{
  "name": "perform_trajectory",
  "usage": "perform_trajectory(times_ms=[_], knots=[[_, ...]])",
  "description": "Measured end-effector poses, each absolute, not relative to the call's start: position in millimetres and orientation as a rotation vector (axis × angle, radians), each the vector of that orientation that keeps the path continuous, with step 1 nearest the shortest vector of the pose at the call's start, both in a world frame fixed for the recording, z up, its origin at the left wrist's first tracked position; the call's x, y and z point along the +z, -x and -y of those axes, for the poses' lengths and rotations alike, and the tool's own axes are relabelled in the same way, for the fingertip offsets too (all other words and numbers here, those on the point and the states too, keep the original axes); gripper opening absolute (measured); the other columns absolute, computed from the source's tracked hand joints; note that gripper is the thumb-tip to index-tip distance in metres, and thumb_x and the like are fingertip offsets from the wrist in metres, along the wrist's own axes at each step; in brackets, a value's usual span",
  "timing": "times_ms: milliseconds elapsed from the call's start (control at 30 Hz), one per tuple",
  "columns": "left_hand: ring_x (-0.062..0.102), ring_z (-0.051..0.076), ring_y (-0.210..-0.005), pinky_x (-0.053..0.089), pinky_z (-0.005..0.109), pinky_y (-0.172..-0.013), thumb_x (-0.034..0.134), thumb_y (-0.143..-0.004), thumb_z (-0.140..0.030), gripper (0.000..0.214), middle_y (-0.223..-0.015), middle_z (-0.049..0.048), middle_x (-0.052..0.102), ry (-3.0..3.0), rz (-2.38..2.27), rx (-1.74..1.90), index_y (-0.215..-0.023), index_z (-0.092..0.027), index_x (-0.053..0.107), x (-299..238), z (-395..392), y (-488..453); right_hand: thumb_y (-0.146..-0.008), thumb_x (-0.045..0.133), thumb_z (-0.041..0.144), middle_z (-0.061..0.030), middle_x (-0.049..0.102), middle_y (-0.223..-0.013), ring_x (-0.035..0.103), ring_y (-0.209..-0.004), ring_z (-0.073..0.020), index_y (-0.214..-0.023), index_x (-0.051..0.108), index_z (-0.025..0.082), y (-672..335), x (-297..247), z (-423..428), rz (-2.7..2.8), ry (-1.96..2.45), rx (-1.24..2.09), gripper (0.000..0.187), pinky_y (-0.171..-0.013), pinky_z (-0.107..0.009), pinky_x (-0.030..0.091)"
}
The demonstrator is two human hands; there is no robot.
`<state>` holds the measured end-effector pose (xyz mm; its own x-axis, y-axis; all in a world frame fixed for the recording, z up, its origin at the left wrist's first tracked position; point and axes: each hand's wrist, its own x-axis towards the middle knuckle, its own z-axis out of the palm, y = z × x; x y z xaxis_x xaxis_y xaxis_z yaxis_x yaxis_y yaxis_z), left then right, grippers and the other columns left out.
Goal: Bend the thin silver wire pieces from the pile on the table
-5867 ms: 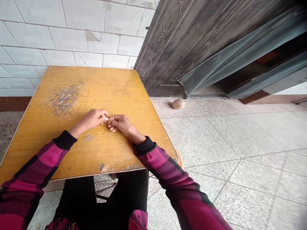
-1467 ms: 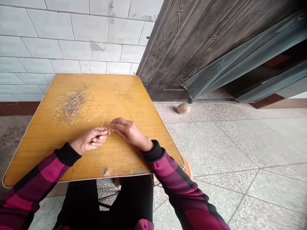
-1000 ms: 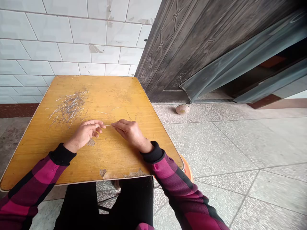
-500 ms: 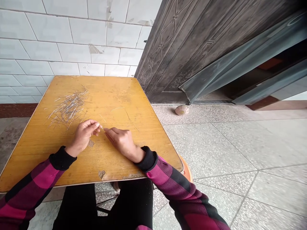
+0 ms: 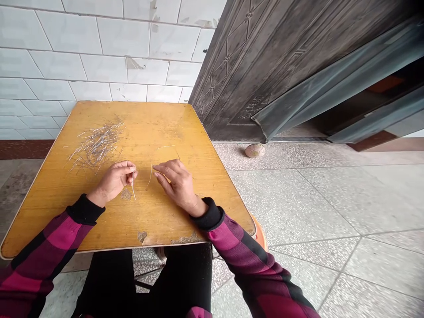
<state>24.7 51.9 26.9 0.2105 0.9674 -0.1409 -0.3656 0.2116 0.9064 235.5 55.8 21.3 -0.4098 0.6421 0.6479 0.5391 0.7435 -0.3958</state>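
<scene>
The left hand [image 5: 113,181] is closed in a pinch, thumb and fingertips together on a straight wire [image 5: 133,187]. The wire's long axis runs near-far, close to perpendicular to the near edge of the tabletop [image 5: 155,216]. It projects from the pinch toward the near side, its free end pointing at the person and slightly right, and it sits just above or against the surface; contact cannot be confirmed. The right hand [image 5: 176,184] is open and apart from the left, fingers extended toward the left and slightly far, with nothing visibly gripped. Its fingertips lie just beside a curved wire [image 5: 150,176] that stands between the two hands; whether they touch it cannot be determined. A further bent wire [image 5: 164,148] lies farther out on the tabletop, beyond the right hand. To the far left, a loose pile of wire pieces [image 5: 96,145] lies in mixed directions, well apart from both hands. The tabletop is yellow wood veneer, with a chipped patch [image 5: 126,194] just beside the left hand. Black cuffs [image 5: 85,210] close pink-and-black checked sleeves. A tiled wall [image 5: 99,57] stands beyond the far edge, a dark metal door [image 5: 265,75] stands to the far right, and terrazzo floor [image 5: 298,203] extends to the right.
</scene>
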Motion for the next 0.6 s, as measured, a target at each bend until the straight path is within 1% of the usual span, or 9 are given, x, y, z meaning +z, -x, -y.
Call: perform_trajectory(times_ms=[100,200,300,400,500,567,600], knots=[[0.046,0.007,-0.043,0.037,0.019,-0.045,0.067,-0.065,-0.018,0.011,-0.054,-0.0007,0.056,-0.848,-0.790,1.045,-0.067,-0.013,0.058,25.4,-52.1,-25.4,-0.094,0.053,0.036,-0.0081,0.070,-0.096,0.060,-0.093,-0.0212,-0.103,0.069,0.018,-234.2,20.2,-59.0,2.139,0.865,0.213,0.026,-0.086,-0.038,0.044],[0.047,0.007,-0.044,0.037,0.019,-0.045,0.068,-0.066,-0.019,0.011,-0.054,-0.0002,0.056,-0.820,-0.736,0.995,-0.066,-0.013,0.059,23.4,-50.9,-28.4,-0.093,0.055,0.036,-0.0073,0.072,-0.092,0.063,-0.088,-0.0195,-0.103,0.069,0.016,-229.1,16.5,-58.3,2.181,0.811,0.334,0.027,-0.086,-0.036,0.043],[0.048,0.007,-0.044,0.036,0.019,-0.044,0.071,-0.066,-0.021,0.012,-0.054,0.0004,0.057,-0.817,-0.735,0.934,-0.068,-0.012,0.062,20.4,-48.6,-31.8,-0.092,0.058,0.032,-0.0062,0.073,-0.089,0.064,-0.084,-0.0171,-0.101,0.069,0.015,-224.5,13.6,-56.5,2.180,0.779,0.452,0.023,-0.084,-0.034,0.044],[0.046,0.006,-0.044,0.032,0.017,-0.042,0.073,-0.065,-0.022,0.015,-0.054,0.0009,0.057,-0.839,-0.761,0.911,-0.068,-0.011,0.064,17.9,-46.6,-33.5,-0.091,0.058,0.029,-0.0042,0.074,-0.089,0.066,-0.080,-0.0136,-0.097,0.070,0.016,-222.8,12.2,-55.8,2.125,0.798,0.652,0.019,-0.079,-0.029,0.047],[0.045,0.005,-0.045,0.031,0.015,-0.041,0.073,-0.066,-0.021,0.014,-0.057,0.0012,0.058,-0.846,-0.785,0.963,-0.066,-0.010,0.064,17.4,-47.1,-32.8,-0.091,0.058,0.032,-0.0027,0.074,-0.088,0.067,-0.077,-0.0117,-0.100,0.068,0.016,-223.5,11.9,-55.8,2.116,0.844,0.865,0.021,-0.071,-0.024,0.048],[0.043,0.004,-0.044,0.030,0.015,-0.040,0.072,-0.067,-0.020,0.013,-0.057,0.0001,0.056,-0.808,-0.786,1.006,-0.065,-0.011,0.062,18.5,-49.0,-30.8,-0.091,0.058,0.035,-0.0022,0.073,-0.085,0.066,-0.073,-0.0113,-0.101,0.068,0.016,-224.9,11.9,-56.4,2.176,0.853,0.887,0.024,-0.068,-0.023,0.048],[0.042,0.004,-0.044,0.029,0.015,-0.040,0.071,-0.067,-0.019,0.013,-0.056,-0.0005,0.055,-0.782,-0.785,1.022,-0.064,-0.011,0.061,19.5,-50.2,-29.4,-0.090,0.058,0.036,-0.0024,0.073,-0.084,0.065,-0.072,-0.0117,-0.100,0.068,0.016,-225.9,11.9,-57.2,2.211,0.845,0.845,0.025,-0.068,-0.024,0.048]])
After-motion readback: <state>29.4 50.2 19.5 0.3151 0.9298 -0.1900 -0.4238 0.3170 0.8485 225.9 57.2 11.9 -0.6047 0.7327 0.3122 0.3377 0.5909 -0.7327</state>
